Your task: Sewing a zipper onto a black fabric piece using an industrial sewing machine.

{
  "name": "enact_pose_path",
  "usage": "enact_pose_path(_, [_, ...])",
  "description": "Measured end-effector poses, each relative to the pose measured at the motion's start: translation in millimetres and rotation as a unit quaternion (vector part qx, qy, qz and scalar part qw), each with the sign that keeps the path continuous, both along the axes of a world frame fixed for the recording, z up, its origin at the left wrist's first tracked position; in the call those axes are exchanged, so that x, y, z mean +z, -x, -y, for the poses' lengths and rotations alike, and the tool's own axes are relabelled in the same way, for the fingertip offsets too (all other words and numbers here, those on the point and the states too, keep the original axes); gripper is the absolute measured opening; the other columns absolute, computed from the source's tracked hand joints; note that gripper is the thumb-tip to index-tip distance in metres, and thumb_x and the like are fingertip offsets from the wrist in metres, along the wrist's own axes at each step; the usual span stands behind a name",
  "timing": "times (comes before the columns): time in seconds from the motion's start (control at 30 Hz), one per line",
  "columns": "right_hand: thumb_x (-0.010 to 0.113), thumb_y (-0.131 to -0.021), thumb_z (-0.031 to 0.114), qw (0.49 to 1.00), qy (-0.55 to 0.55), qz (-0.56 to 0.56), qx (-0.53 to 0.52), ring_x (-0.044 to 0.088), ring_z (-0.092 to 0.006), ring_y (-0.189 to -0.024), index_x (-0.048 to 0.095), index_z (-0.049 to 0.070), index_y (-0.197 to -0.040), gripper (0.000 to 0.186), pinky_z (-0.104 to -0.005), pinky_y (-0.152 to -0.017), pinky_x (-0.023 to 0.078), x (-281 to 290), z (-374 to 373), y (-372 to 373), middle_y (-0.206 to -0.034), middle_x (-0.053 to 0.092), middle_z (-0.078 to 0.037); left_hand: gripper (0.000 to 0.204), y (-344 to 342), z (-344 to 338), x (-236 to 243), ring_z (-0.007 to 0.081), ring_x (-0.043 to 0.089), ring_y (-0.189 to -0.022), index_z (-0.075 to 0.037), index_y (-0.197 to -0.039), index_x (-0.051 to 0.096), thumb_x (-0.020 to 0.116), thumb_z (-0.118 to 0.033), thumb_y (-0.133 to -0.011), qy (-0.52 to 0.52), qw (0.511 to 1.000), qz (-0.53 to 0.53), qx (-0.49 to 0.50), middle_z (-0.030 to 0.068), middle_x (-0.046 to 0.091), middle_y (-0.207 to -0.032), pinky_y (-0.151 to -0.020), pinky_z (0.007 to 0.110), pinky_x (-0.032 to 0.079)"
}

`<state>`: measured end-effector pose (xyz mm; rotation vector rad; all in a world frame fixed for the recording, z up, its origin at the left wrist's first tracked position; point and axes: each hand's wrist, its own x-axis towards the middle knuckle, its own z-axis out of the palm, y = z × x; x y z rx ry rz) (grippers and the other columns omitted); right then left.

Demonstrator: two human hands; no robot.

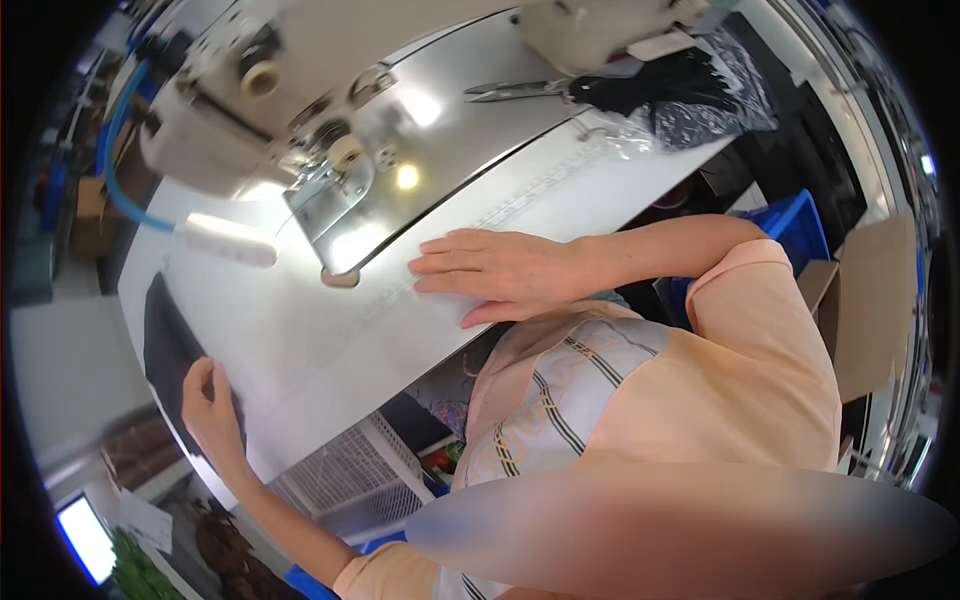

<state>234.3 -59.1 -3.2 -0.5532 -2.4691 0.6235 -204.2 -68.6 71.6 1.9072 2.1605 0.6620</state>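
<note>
My left hand (pixel 212 410) is at the outer left of the white table (pixel 300 370), over a dark, flat, curved piece (pixel 170 350); its fingers are curled with thumb and forefinger pinched, and what they grip is unclear. My right hand (pixel 500 272) lies flat, fingers apart, on the table just below the metal plate's (pixel 450 150) edge, holding nothing. Above it stands a sewing machine (pixel 215 130), its presser area over a small plate. A white fitting (pixel 230 240) on a blue hose hangs beside the needle area.
At the back right are scissors (pixel 510 90) and black pieces (pixel 650 92) in clear plastic. To the right are a blue bin (pixel 800 222) and cardboard (pixel 870 300). A white plastic basket (pixel 360 470) sits below the table's front edge; a lit screen (pixel 82 532) is at lower left.
</note>
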Motion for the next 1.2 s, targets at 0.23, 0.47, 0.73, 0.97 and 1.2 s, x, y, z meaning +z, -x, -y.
enact_pose_path(0.23, [0.068,-0.086,0.015,0.925,-0.134,0.075,-0.349,0.048,-0.0321,-0.128,0.059,0.005,-0.125,0.041,-0.0433,-0.107,0.037,41,20,-173,-0.131,0.059,-0.01,0.054,20,-14,-76,0.0389,0.045,-0.128,0.007,-0.135,0.046,0.048,-0.033,-0.099,0.051,0.978,-0.183,0.084,0.0256,0.044,-0.142,-0.107,0.042,0.036])
enact_pose_path(0.47, [0.062,-0.077,0.022,0.705,-0.258,0.052,-0.659,0.064,-0.0406,-0.08,0.069,-0.001,-0.086,0.025,-0.0467,-0.072,0.05,74,-49,-430,-0.081,0.066,-0.023,0.038,38,-40,-62,0.0406,0.06,-0.101,0.006,-0.123,0.056,0.051,-0.004,-0.086,0.07,0.934,-0.336,0.1,0.0246,0.059,-0.112,-0.087,0.046,0.048])
enact_pose_path(0.73, [0.059,-0.08,0.022,0.672,-0.046,0.159,-0.721,0.064,-0.0342,-0.078,0.068,0.0,-0.08,0.024,-0.0449,-0.07,0.048,56,-76,-531,-0.081,0.068,-0.02,0.034,70,-46,-28,0.023,0.06,-0.08,0.005,-0.119,0.061,0.058,-0.002,-0.086,-0.043,0.992,0.039,0.113,0.0123,0.065,-0.092,-0.074,0.033,0.048])
enact_pose_path(0.97, [0.061,-0.087,0.028,0.561,0.132,-0.511,-0.638,0.058,-0.0171,-0.067,0.067,0.007,-0.101,0.026,-0.0302,-0.061,0.045,65,-52,-547,-0.083,0.066,-0.004,0.035,-26,-18,-51,0.016,0.055,-0.074,-0.005,-0.124,0.064,0.058,-0.004,-0.09,-0.07,0.996,-0.025,-0.05,0.0053,0.058,-0.087,-0.068,0.027,0.047])
enact_pose_path(1.2, [0.061,-0.085,-0.003,0.924,-0.097,0.024,-0.369,0.064,-0.0153,-0.091,0.067,-0.004,-0.099,0.015,-0.0271,-0.079,0.051,92,-13,-202,-0.106,0.067,-0.009,0.037,-110,-18,-55,0.0296,0.056,-0.105,-0.004,-0.124,0.062,0.062,-0.013,-0.088,-0.134,0.964,-0.227,-0.041,0.0123,0.057,-0.12,-0.09,0.039,0.045])
